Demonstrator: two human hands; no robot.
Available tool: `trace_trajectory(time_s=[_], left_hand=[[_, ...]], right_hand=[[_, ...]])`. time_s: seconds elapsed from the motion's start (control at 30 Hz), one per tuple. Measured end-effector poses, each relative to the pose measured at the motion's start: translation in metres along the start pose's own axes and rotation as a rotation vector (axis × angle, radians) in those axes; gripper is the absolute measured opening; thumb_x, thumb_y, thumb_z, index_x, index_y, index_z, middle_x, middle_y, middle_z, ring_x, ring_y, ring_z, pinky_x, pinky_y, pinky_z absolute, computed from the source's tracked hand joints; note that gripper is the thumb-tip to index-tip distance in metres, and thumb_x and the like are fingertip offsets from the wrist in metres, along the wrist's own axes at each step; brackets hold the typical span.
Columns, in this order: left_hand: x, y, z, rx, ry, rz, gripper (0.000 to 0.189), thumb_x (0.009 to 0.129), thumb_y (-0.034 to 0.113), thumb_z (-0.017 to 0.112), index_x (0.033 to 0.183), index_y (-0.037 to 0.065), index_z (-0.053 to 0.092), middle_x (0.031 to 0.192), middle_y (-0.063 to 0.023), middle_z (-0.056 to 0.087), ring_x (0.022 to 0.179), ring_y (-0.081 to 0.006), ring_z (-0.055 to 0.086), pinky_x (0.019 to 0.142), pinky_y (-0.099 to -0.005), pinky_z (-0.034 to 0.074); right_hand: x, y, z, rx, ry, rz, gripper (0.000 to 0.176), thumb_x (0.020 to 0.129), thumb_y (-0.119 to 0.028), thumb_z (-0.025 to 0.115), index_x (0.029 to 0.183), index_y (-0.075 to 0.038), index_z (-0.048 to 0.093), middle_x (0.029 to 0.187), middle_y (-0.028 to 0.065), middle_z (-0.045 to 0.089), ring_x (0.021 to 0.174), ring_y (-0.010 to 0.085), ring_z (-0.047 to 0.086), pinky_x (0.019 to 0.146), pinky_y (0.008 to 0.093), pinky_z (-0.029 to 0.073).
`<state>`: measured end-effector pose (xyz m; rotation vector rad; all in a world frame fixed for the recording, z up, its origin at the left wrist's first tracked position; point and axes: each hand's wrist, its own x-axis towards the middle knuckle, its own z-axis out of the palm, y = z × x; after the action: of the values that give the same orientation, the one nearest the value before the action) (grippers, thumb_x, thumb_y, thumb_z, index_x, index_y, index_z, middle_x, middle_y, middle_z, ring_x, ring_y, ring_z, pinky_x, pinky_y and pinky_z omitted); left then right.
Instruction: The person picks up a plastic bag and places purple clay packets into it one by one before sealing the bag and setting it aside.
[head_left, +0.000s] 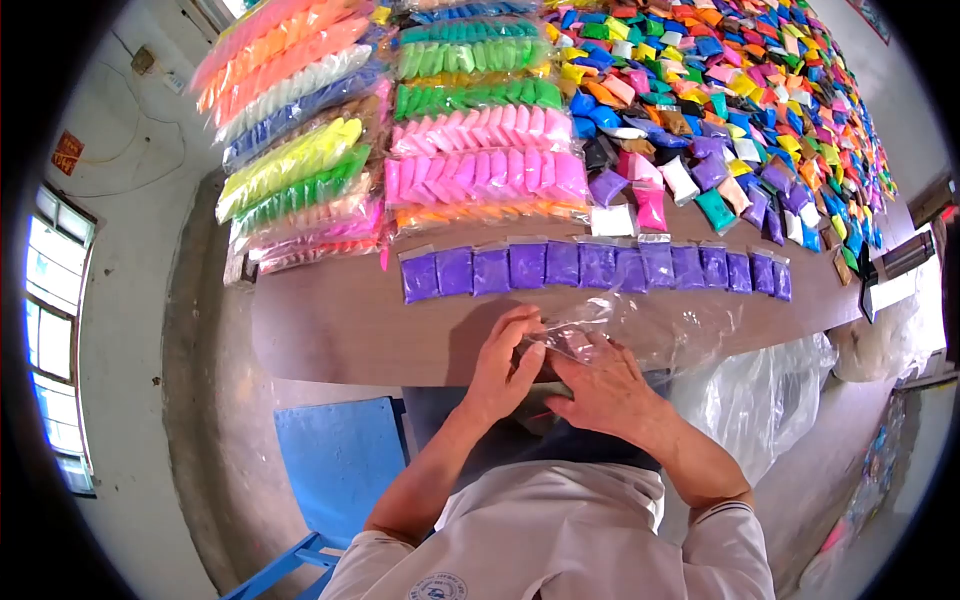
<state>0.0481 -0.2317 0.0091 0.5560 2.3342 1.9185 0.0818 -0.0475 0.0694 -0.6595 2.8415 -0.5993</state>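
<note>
A clear plastic bag (665, 322) lies crumpled along the near edge of the table, stretching to the right. At its left end, my left hand (503, 362) has curled fingers and thumb closed on the bag's edge. My right hand (612, 388) grips the same end from the near side, its fingertips partly hidden by the shiny film. Just beyond both hands runs a row of small purple packets (545, 266), side by side and slightly overlapping, each in clear wrapping.
Bagged rows of pink packets (485, 176) and yellow packets (290, 165) are stacked at the back left. A heap of loose mixed-colour packets (720, 90) covers the back right. A blue chair (340, 465) stands left of me; more clear plastic sheeting (765, 395) hangs at right.
</note>
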Motion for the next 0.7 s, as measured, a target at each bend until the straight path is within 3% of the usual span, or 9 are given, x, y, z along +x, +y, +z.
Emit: trace_trajectory(time_s=[0.23,0.3,0.37,0.43,0.53,0.63,0.7], left_hand=[[0.0,-0.007,0.003,0.102,0.078,0.012,0.025,0.086,0.007,0.062,0.11,-0.002,0.061,0.128,-0.02,0.057,0.117,-0.0323,0.058,0.098,-0.0373,0.046],[0.001,-0.007,0.005,0.086,0.079,0.029,0.025,0.085,0.006,0.063,0.11,-0.001,0.062,0.127,-0.02,0.057,0.117,-0.032,0.058,0.098,-0.0371,0.046],[0.001,-0.006,0.006,0.071,0.084,0.045,0.026,0.084,0.005,0.063,0.109,-0.001,0.062,0.127,-0.02,0.058,0.117,-0.0317,0.058,0.098,-0.037,0.046],[0.0,-0.005,0.007,0.128,0.07,0.017,0.026,0.088,0.004,0.06,0.113,-0.004,0.061,0.131,-0.0152,0.056,0.114,-0.0203,0.056,0.094,-0.0302,0.045],[0.001,-0.003,0.008,0.218,0.099,0.067,0.025,0.09,0.007,0.059,0.113,-0.004,0.061,0.128,-0.0156,0.057,0.112,-0.0209,0.057,0.094,-0.0306,0.045],[0.0,-0.004,0.01,0.186,0.134,0.071,0.023,0.095,0.01,0.055,0.112,-0.004,0.062,0.124,-0.0158,0.059,0.11,-0.0215,0.058,0.094,-0.0311,0.045],[0.0,-0.001,0.011,0.116,0.143,0.053,0.023,0.097,0.01,0.052,0.111,-0.005,0.061,0.122,-0.0176,0.06,0.109,-0.025,0.059,0.094,-0.0334,0.046]], right_hand=[[0.002,0.001,0.015,0.068,-0.012,0.069,0.047,0.083,-0.024,0.07,0.128,-0.011,0.06,0.134,0.0169,0.049,0.122,0.0391,0.049,0.102,0.0548,0.042],[0.001,0.006,0.033,-0.148,0.246,-0.092,0.04,0.077,-0.019,0.07,0.115,-0.009,0.068,0.124,0.017,0.052,0.117,0.0361,0.05,0.098,0.052,0.041],[0.0,-0.001,0.035,-0.193,0.231,-0.058,0.041,0.076,-0.019,0.07,0.115,-0.007,0.067,0.125,0.0173,0.052,0.118,0.0361,0.048,0.099,0.0516,0.04],[0.0,-0.007,0.036,-0.237,0.216,-0.029,0.042,0.076,-0.019,0.07,0.116,-0.005,0.067,0.125,0.0176,0.052,0.118,0.036,0.047,0.1,0.0512,0.039],[0.0,-0.009,0.035,-0.21,0.244,-0.029,0.043,0.077,-0.021,0.069,0.115,-0.002,0.066,0.127,0.0187,0.051,0.118,0.0367,0.047,0.099,0.0507,0.039],[-0.003,-0.008,0.026,-0.161,0.216,-0.046,0.043,0.081,-0.023,0.067,0.118,-0.001,0.065,0.128,0.0207,0.051,0.118,0.0365,0.049,0.099,0.0502,0.04],[-0.014,0.005,0.017,-0.033,0.245,-0.045,0.04,0.09,-0.026,0.062,0.121,0.0,0.058,0.128,0.0234,0.054,0.12,0.0403,0.052,0.098,0.0535,0.044]])
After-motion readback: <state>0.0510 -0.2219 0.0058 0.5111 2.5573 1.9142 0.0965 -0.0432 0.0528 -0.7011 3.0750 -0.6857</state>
